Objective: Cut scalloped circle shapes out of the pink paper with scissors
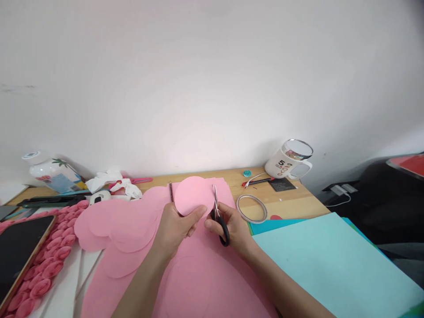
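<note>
My left hand (180,225) pinches a pink paper circle (194,194) by its lower edge, thumb on top. In my right hand (232,223) is a pair of scissors (224,232) with black handles, blades pointing up beside the circle's right edge. The blades look slightly apart; whether they touch the paper I cannot tell. Beneath both hands lies pink paper (212,269) with a round outline on it. Left of my left hand, several pink paper circles (129,225) overlap in a loose pile.
Light blue paper sheets (314,256) lie at right. Behind them are a tape roll (266,211), a white mug (281,165) and a black card (282,184). At left are a phone (20,251) on a pink knobbly mat (53,269), crumpled tissues (104,179) and a white bottle (54,172).
</note>
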Motion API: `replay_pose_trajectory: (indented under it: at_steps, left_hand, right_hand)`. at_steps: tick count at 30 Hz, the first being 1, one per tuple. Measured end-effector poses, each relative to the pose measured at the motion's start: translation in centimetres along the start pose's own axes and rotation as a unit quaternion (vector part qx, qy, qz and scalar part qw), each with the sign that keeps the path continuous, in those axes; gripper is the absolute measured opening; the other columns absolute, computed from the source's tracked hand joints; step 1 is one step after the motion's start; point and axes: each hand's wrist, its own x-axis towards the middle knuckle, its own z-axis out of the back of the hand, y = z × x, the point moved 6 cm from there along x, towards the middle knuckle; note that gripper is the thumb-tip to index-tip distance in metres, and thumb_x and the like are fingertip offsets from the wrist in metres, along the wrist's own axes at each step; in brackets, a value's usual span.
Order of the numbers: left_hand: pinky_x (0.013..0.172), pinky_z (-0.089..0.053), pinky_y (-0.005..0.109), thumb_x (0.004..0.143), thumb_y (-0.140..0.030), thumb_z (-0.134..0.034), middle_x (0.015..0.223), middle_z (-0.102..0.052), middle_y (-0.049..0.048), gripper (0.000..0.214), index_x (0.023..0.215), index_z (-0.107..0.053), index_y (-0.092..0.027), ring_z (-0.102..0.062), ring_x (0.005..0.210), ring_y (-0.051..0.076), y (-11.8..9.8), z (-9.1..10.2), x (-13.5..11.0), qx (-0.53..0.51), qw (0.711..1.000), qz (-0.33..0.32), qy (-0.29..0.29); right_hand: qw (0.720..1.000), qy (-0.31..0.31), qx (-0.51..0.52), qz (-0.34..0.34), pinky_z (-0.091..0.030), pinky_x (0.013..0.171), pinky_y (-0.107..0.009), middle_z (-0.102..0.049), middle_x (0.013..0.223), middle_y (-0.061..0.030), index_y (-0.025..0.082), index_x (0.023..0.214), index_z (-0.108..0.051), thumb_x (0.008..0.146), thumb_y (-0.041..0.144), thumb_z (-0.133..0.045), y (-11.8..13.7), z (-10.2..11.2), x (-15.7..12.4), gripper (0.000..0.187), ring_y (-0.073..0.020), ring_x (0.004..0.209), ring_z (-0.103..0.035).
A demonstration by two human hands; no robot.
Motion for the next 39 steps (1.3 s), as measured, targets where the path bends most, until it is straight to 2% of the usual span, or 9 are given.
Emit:
replay_pose_trajectory:
  at_steps: [5, 13, 25, 36, 39]
  left_hand:
    - [0.04, -0.022, 0.023, 0.065, -0.035, -0.063, 0.034, -0.032, -0.0072, 0.041, 0.038, -0.036, -0.019, -0.027, 0.036, 0.006, 0.3, 0.1, 0.3, 0.0, 1.0, -0.023, 0.002]
    - [0.041, -0.022, 0.022, 0.066, -0.032, -0.061, 0.035, -0.032, -0.0075, 0.04, 0.039, -0.035, -0.019, -0.027, 0.037, 0.005, 0.2, 0.2, 0.3, 0.012, 1.0, -0.023, -0.005]
    - [0.042, -0.02, 0.023, 0.067, -0.034, -0.06, 0.035, -0.03, -0.0079, 0.042, 0.039, -0.032, -0.019, -0.026, 0.038, 0.005, 0.3, 0.3, 0.3, 0.008, 1.0, -0.027, -0.005]
    - [0.042, -0.021, 0.023, 0.07, -0.036, -0.059, 0.037, -0.03, -0.0073, 0.043, 0.041, -0.034, -0.019, -0.027, 0.039, 0.006, 0.4, 0.3, 0.4, 0.003, 0.999, -0.044, 0.002]
    - [0.041, -0.023, 0.023, 0.07, -0.034, -0.06, 0.036, -0.035, -0.0062, 0.04, 0.041, -0.037, -0.018, -0.03, 0.037, 0.006, 0.4, 0.4, 0.4, -0.007, 0.999, -0.052, 0.009]
  right_hand:
    - [1.0, 0.004, -0.002, -0.007, -0.029, 0.045, -0.022, -0.045, 0.053, 0.0057, 0.019, 0.068, -0.048, 0.064, 0.041, -0.068, -0.4, -0.1, 0.0, 0.03, -0.0089, 0.048, -0.035]
    - [1.0, -0.009, 0.006, -0.01, -0.034, 0.046, -0.022, -0.05, 0.053, 0.0048, 0.019, 0.071, -0.051, 0.066, 0.031, -0.064, -0.8, 0.0, 0.0, 0.019, -0.0101, 0.047, -0.044]
    - [1.0, -0.013, 0.019, -0.007, -0.034, 0.042, -0.019, -0.051, 0.047, 0.0057, 0.018, 0.066, -0.051, 0.066, 0.02, -0.058, -1.1, 0.1, 0.1, 0.007, -0.0087, 0.043, -0.045]
    - [1.0, -0.009, 0.016, -0.015, -0.035, 0.042, -0.02, -0.047, 0.042, 0.0068, 0.018, 0.06, -0.049, 0.068, 0.021, -0.057, -0.2, -0.1, -0.3, 0.012, -0.0088, 0.041, -0.045]
    - [1.0, -0.006, 0.018, -0.02, -0.037, 0.042, -0.02, -0.045, 0.04, 0.0077, 0.018, 0.06, -0.049, 0.068, 0.022, -0.058, -0.4, -0.1, -0.3, 0.013, -0.0083, 0.04, -0.044]
